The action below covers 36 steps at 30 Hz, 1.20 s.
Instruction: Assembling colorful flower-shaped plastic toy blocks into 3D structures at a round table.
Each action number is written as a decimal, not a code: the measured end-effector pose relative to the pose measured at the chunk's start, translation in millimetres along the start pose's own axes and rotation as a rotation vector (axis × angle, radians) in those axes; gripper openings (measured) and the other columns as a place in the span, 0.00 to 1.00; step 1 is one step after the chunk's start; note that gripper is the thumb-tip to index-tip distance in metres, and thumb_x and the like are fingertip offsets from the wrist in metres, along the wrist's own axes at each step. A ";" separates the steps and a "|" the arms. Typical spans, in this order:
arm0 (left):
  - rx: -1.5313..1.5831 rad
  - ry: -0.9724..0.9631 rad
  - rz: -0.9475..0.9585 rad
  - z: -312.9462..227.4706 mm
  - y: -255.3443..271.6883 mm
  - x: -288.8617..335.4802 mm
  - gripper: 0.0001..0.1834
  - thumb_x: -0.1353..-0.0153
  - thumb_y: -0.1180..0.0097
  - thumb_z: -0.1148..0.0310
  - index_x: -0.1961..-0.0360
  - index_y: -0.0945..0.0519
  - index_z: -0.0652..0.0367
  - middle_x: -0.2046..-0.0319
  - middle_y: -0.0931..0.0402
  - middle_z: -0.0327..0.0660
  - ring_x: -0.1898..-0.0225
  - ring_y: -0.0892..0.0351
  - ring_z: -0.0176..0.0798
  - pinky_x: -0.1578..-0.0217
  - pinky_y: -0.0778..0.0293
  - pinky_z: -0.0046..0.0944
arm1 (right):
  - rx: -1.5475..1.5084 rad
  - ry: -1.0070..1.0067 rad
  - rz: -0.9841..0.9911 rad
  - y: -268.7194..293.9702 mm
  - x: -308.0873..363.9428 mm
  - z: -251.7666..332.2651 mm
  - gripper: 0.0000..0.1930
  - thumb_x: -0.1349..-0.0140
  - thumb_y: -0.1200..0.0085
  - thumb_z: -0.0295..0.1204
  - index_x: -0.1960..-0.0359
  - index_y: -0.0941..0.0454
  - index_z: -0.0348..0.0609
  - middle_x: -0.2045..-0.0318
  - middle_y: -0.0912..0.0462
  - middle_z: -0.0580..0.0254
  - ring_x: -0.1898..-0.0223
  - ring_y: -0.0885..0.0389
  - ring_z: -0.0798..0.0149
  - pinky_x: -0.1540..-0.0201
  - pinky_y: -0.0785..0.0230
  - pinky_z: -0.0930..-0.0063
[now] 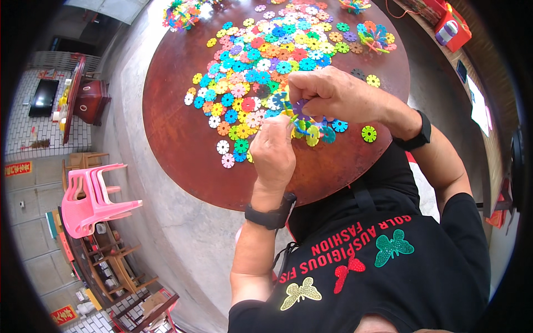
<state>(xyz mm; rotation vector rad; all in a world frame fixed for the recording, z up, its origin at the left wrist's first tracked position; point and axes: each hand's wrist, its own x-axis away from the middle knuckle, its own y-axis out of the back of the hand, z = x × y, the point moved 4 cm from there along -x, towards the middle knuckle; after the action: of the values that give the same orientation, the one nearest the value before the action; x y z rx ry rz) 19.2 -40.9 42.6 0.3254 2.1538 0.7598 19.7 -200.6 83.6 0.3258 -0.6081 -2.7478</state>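
Both hands are over the near part of a round table, at a small cluster of interlocking plastic discs (pixel 312 135) in yellow, green and blue. My left hand (pixel 275 150) is closed on the left side of this cluster, with its fingertips partly hidden. Pinched between thumb and bent fingers, a purple notched disc (pixel 300 109) is in my right hand (pixel 338 94), right against the cluster. Whether its notch is joined to another disc I cannot tell. Just beyond the hands spreads a wide heap of loose notched discs (pixel 255 54) in many colours.
The loose discs lie on a dark red-brown round table (pixel 172 133). Built-up disc clusters stand at its far right (pixel 373 38) and far left (pixel 182 15). A lone lime-green disc (pixel 368 134) lies near the right edge. Stacked pink plastic chairs (pixel 91 200) stand to the left.
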 end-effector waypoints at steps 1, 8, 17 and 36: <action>0.001 0.001 0.000 -0.6 0.2 0.8 0.06 0.44 0.44 0.79 0.65 0.27 0.64 0.70 0.24 0.48 0.70 0.23 0.52 0.70 0.28 0.43 | 0.000 -0.001 0.001 0.4 -0.7 -1.0 0.07 0.47 0.47 0.20 0.68 0.31 0.37 0.82 0.26 0.60 0.80 0.24 0.67 0.76 0.35 0.73; -0.007 -0.024 0.006 -1.9 -2.2 1.6 0.06 0.45 0.43 0.79 0.66 0.27 0.64 0.72 0.24 0.49 0.72 0.23 0.52 0.72 0.28 0.43 | 0.045 0.011 -0.022 -7.1 0.8 -1.3 0.07 0.47 0.47 0.21 0.67 0.31 0.38 0.80 0.25 0.57 0.77 0.23 0.60 0.74 0.34 0.69; 0.194 0.084 0.003 3.6 2.5 -0.6 0.09 0.43 0.42 0.75 0.61 0.26 0.63 0.68 0.25 0.45 0.68 0.23 0.45 0.66 0.27 0.39 | 0.168 0.046 0.019 2.9 6.5 6.7 0.09 0.45 0.46 0.23 0.63 0.29 0.37 0.73 0.22 0.51 0.68 0.21 0.49 0.66 0.30 0.60; 1.655 0.860 0.063 36.5 -28.2 9.3 0.28 0.37 0.49 0.50 0.43 0.32 0.58 0.50 0.27 0.41 0.50 0.26 0.37 0.51 0.27 0.41 | 0.332 0.587 -0.110 -20.0 13.2 86.8 0.10 0.50 0.45 0.27 0.66 0.30 0.43 0.68 0.28 0.58 0.65 0.21 0.54 0.68 0.28 0.64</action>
<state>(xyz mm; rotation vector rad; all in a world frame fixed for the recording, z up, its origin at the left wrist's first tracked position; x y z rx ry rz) 42.1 -43.8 1.6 0.9833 3.0842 -1.3125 -22.1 -155.6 149.5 1.2154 -0.8842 -2.4447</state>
